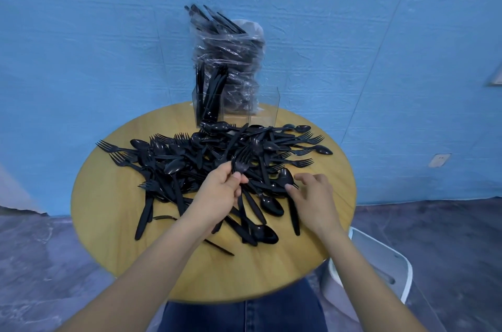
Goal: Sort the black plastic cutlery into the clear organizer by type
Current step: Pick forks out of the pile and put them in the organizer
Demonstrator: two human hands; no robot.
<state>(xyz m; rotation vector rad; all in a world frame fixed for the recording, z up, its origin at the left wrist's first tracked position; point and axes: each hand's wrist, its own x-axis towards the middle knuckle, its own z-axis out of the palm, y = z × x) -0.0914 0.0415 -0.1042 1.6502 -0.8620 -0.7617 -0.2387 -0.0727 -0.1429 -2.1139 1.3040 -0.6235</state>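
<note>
While sorting: pile [217, 166] mid-frame.
Left hand [217, 196]: pinching forks [241, 160], gathering one type.
Right hand [312, 196]: loosely spread, empty, reaching spoon [285, 177].

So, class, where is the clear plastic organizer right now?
The clear plastic organizer stands at the far edge of the round wooden table, behind the black cutlery pile.
</note>
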